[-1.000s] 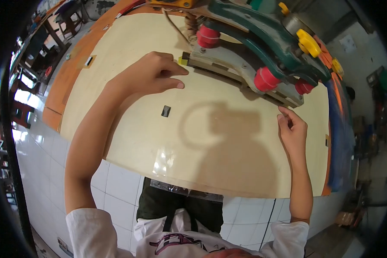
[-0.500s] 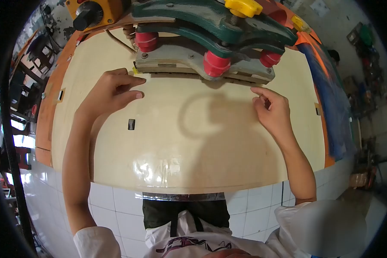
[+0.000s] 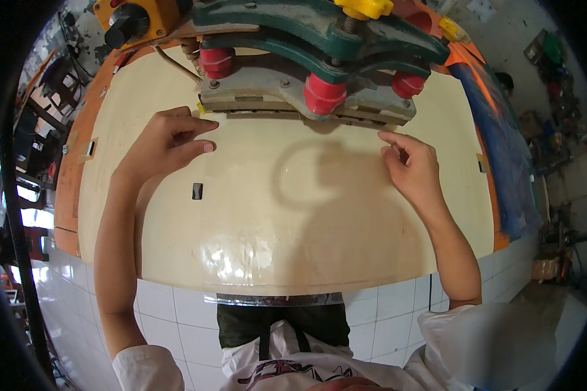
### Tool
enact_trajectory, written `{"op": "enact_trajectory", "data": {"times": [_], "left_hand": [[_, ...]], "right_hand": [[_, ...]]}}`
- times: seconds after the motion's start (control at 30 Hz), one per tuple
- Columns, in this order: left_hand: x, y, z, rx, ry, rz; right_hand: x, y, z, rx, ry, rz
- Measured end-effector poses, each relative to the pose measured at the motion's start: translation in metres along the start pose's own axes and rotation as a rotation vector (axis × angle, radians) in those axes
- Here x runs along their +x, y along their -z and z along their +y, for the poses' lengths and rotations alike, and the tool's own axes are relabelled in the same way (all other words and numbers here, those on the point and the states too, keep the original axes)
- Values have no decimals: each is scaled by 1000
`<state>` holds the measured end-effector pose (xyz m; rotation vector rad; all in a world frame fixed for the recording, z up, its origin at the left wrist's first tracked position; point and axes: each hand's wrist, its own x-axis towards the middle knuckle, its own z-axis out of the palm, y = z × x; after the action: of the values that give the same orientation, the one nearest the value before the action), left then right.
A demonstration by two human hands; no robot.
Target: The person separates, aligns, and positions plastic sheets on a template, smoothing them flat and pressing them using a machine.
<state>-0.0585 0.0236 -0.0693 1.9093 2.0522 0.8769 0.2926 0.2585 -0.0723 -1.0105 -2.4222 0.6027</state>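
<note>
Neither hand's grip held anything: the left hand (image 3: 166,144) and right hand (image 3: 412,168) rested loosely curled on the pale surface (image 3: 287,221), fingertips just beside the grey plate (image 3: 267,88) under the green clamp (image 3: 319,29).

We are standing in a workshop. In front of us a broad, pale wooden worktable (image 3: 274,221) carries a heavy machine with a green cast-metal arm (image 3: 306,29), red rubber rollers (image 3: 323,94) and yellow knobs (image 3: 365,8). A yellow control box (image 3: 134,19) with a black dial sits at its upper left. White floor tiles (image 3: 169,306) lie below, and cluttered shelves and tools (image 3: 554,65) crowd the dim edges on the right.
</note>
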Motion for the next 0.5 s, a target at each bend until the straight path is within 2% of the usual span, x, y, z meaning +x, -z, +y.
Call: {"op": "enact_trajectory", "data": {"times": [0.5], "left_hand": [[0, 2, 11, 3, 64, -12]], "right_hand": [[1, -2, 3, 13, 3, 15]]}}
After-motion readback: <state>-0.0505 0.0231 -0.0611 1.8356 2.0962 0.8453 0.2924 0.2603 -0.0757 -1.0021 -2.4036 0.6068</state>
